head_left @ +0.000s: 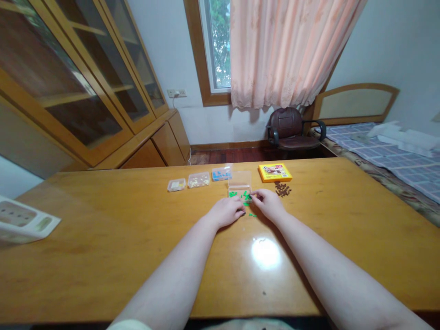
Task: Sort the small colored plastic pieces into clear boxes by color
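Both my hands rest on the wooden table (103, 238) near its middle, among small green pieces (244, 197). My left hand (227, 211) lies curled, knuckles up, with its fingertips at the green pieces. My right hand (267, 202) has its fingers pinched together at a green piece next to an open clear plastic box (239, 182) that holds more green pieces. What exactly each hand holds is too small to make out.
Three small clear boxes (198, 179) stand in a row left of the open one. A yellow box (274, 173) and a heap of brown pieces (283, 189) lie to the right. White packaging (24, 222) sits at the left edge. A chair (292, 128) and bed (395, 156) stand beyond.
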`<state>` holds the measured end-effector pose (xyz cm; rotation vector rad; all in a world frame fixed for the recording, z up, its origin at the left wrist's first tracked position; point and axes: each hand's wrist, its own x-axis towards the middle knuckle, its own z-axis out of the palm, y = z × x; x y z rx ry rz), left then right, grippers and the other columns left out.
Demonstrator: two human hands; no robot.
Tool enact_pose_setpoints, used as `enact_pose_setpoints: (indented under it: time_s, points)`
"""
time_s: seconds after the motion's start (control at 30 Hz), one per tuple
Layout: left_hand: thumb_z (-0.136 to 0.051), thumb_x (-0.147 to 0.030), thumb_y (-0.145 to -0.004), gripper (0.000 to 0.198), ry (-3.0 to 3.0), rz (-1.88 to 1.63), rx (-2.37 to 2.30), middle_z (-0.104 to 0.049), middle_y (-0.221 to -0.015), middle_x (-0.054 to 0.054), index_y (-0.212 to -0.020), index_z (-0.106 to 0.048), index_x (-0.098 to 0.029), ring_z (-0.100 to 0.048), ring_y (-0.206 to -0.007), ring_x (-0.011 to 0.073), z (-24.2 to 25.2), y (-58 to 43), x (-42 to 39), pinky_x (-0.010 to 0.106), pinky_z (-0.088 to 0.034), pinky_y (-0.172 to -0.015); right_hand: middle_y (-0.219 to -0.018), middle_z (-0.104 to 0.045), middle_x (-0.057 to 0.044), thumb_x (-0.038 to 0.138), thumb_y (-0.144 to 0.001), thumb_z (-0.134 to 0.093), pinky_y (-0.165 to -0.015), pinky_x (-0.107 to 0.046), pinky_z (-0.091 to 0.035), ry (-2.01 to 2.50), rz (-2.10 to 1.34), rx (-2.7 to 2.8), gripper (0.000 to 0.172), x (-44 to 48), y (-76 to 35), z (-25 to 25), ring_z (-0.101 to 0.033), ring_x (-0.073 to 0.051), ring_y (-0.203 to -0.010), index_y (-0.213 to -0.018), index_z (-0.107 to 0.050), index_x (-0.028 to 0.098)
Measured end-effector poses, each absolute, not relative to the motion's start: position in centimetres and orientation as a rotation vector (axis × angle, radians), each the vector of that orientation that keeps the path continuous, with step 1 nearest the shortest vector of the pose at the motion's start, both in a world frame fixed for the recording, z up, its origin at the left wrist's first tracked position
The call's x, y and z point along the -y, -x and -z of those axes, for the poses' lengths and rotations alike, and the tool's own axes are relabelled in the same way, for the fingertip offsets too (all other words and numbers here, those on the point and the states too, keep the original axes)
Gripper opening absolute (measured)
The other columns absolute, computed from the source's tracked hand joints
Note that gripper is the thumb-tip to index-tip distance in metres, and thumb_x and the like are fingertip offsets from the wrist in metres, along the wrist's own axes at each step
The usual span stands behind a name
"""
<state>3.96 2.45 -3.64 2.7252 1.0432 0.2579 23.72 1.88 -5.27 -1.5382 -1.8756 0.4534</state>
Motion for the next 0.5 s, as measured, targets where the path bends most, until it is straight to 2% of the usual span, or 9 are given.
enact_pose_setpoints:
  time_s: [0.1, 0.27, 0.4, 0.5]
  points:
    - [-0.05, -0.028, -0.086, 0.015, -2.737, -0.277, -1.032, -0.061, -0.094, 0.002, -0.086, -0.065, -0.023, -0.057, -0.087, 0.0149, 3.6, -3.9, -2.4, 0.024, -0.045, -0.076, -0.067, -0.064, -0.002, 0.032, -0.082, -0.051, -0.059, -0.024, -0.038, 1.585, -0.469, 1.924, 0.026, -2.0, -24.3, 4.9, -0.054, -0.014, -0.061, -0.097, -0.069, 0.02]
    - [-0.048, -0.029, -0.087, 0.018, -2.688, -0.414, -1.218, -0.06, -0.094, 0.003, -0.092, -0.064, -0.022, -0.057, -0.085, 0.0148, 3.1, -3.9, -2.4, 0.025, -0.045, -0.076, -0.064, -0.064, 0.0, 0.034, -0.078, -0.057, -0.054, -0.021, -0.034, 1.439, -0.623, 2.261, 0.02, -1.1, -25.2, 4.0, -0.052, -0.011, -0.057, -0.072, -0.067, 0.018]
    - [-0.046, -0.03, -0.088, 0.022, -2.481, -0.607, -1.576, -0.06, -0.097, 0.004, -0.097, -0.065, -0.023, -0.059, -0.085, 0.0157, 2.9, -3.5, -2.9, 0.026, -0.046, -0.077, -0.066, -0.066, 0.001, 0.031, -0.074, -0.061, -0.053, -0.021, -0.035, 1.45, -0.652, 2.377, 0.012, -0.5, -25.0, 3.5, -0.054, -0.011, -0.057, -0.072, -0.065, 0.02]
    - [-0.048, -0.029, -0.087, 0.022, -2.421, -0.615, -1.624, -0.06, -0.098, 0.004, -0.1, -0.065, -0.024, -0.059, -0.086, 0.0164, 3.2, -3.4, -3.1, 0.027, -0.046, -0.077, -0.069, -0.067, 0.0, 0.032, -0.074, -0.062, -0.054, -0.022, -0.037, 1.498, -0.612, 2.41, 0.012, -0.4, -24.8, 3.2, -0.057, -0.012, -0.06, -0.074, -0.067, 0.021]
